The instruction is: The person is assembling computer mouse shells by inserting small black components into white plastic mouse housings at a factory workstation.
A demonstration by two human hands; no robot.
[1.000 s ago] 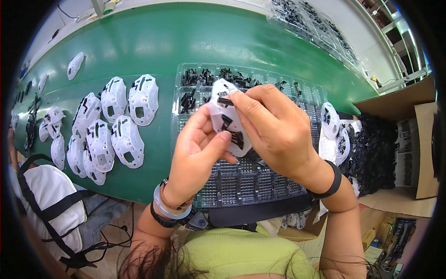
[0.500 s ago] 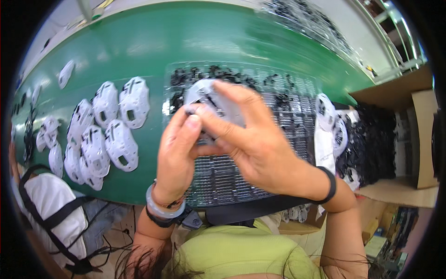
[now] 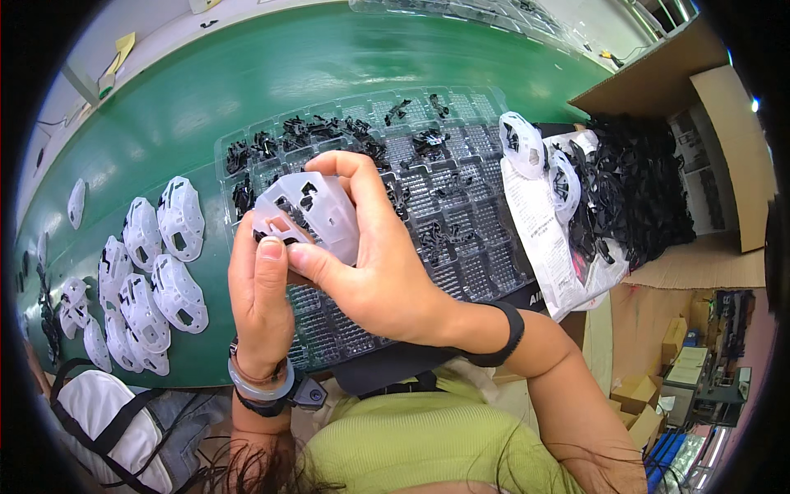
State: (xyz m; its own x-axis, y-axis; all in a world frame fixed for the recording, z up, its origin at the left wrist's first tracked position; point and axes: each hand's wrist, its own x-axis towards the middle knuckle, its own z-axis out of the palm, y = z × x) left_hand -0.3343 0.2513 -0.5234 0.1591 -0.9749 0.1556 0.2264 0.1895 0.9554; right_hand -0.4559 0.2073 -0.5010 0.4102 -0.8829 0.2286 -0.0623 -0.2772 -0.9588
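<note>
A translucent white plastic shell (image 3: 329, 216) with cut-out windows and black pieces in it is held up between both hands above the tray. My left hand (image 3: 262, 284) grips its left lower end, thumb pressed near the edge. Around the right side wraps my right hand (image 3: 374, 263), its thumb pushing close to the left thumb and its fingers over the far rim. Below lies a clear compartment tray (image 3: 461, 198), with small black parts (image 3: 309, 129) heaped in its far and left compartments.
Several similar white shells (image 3: 179, 218) lie on the green table (image 3: 271, 74) at the left. At the right, two shells (image 3: 522, 144) rest on a white plastic bag (image 3: 535, 239), beside a cardboard box (image 3: 724, 156) spilling black parts (image 3: 642, 181). Another person's leg and white bag (image 3: 107, 420) are at lower left.
The view has swung, so the table's things sit differently in the picture. The shell has been turned so its windowed face shows more, and both hands remain on it.
</note>
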